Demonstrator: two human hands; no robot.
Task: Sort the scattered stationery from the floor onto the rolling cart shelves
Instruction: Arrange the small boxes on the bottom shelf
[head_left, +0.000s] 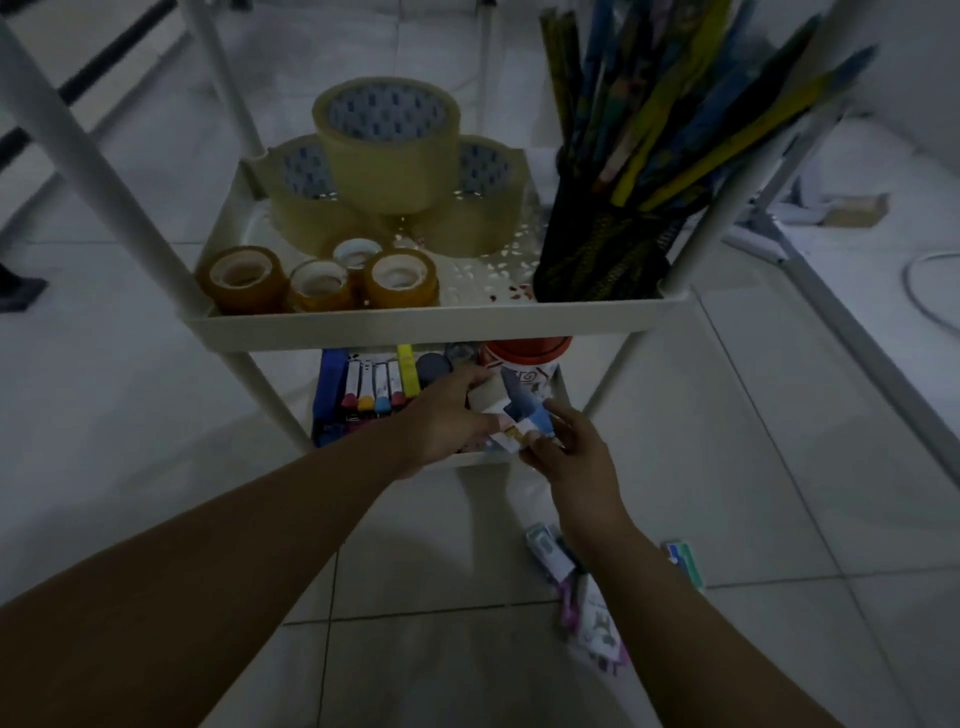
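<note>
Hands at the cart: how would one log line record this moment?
left hand: holds small packet | right hand: pinches same packet | place: lower shelf | floor: packets remain

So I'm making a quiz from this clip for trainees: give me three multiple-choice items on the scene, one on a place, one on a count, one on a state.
1. Where does the black mesh holder of pencils stand?
A. Top shelf, right front corner
B. Lower shelf
C. On the floor

2. How many large tape rolls are stacked on the top shelf?
A. One
B. Three
C. Five

3. What are the hands doing?
A. Both hang idle
B. Both hold a small packet at the lower shelf
C. One lifts a tape roll

Answers:
1 A: it stands at that shelf's right front corner.
2 B: two below, one on top.
3 B: the left hand and right hand meet on the small packet.
</note>
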